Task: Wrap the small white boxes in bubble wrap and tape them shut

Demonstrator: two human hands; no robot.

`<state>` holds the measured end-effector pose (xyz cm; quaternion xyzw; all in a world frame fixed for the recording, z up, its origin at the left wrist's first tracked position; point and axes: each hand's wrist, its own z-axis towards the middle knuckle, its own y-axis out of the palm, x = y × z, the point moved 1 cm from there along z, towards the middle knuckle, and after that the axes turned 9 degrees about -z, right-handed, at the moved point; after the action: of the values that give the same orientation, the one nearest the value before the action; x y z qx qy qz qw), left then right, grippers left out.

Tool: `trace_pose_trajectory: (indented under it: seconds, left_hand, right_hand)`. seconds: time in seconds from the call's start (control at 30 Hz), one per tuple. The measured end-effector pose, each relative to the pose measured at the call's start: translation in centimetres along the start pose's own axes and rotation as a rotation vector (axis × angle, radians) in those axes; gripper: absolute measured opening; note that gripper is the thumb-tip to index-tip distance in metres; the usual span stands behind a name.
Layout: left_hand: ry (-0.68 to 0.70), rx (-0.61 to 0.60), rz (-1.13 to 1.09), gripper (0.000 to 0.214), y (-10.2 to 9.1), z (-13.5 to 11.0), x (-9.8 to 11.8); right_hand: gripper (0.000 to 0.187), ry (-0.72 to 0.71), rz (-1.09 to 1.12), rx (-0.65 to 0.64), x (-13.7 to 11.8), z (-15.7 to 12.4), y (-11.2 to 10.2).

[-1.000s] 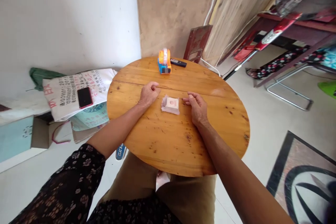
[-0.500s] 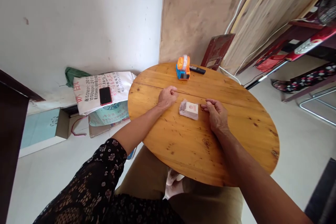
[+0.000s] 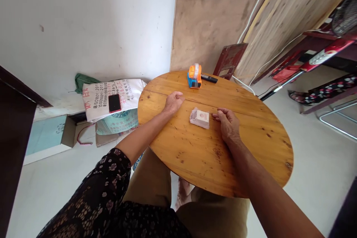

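Note:
A small white block in clear, crinkled plastic wrap (image 3: 199, 118) lies on the round wooden table (image 3: 251, 148), with a faint reddish print on its top. My left hand (image 3: 173, 102) rests on the table to the upper left of the block, its fingers curled into a loose fist, and nothing shows in it. On the other side, my right hand (image 3: 229, 123) lies on its edge close to the block, a small gap away. Its fingers are loosely bent and somewhat apart, and they hold nothing that I can see.
At the table's far edge stand an orange and blue tape dispenser (image 3: 194, 76) and a black remote control (image 3: 209, 78). A red-framed phone (image 3: 114, 103) lies on stacked printed sacks (image 3: 131, 95) to the left. Behind the table is a dark red wooden chair (image 3: 230, 59).
My left hand has drawn slightly left, away from the wrapped block. The view has shifted a little. My right hand and the block stay almost as they were.

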<state>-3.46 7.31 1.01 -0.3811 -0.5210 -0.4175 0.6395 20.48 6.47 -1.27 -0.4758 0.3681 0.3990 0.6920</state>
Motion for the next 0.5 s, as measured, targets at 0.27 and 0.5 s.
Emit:
trace_pose_trajectory:
  seconds: [0.27, 0.5]
  left_hand:
    - [-0.074, 0.419, 0.365, 0.039, -20.1, 2.4, 1.7]
    - [-0.455, 0.526, 0.632, 0.076, -26.8, 0.5, -7.6]
  right_hand:
    - [0.033, 0.018, 0.014, -0.022, 0.1, 0.0, -0.1]
    - [0.035, 0.035, 0.001, -0.039, -0.2, -0.2, -0.5]
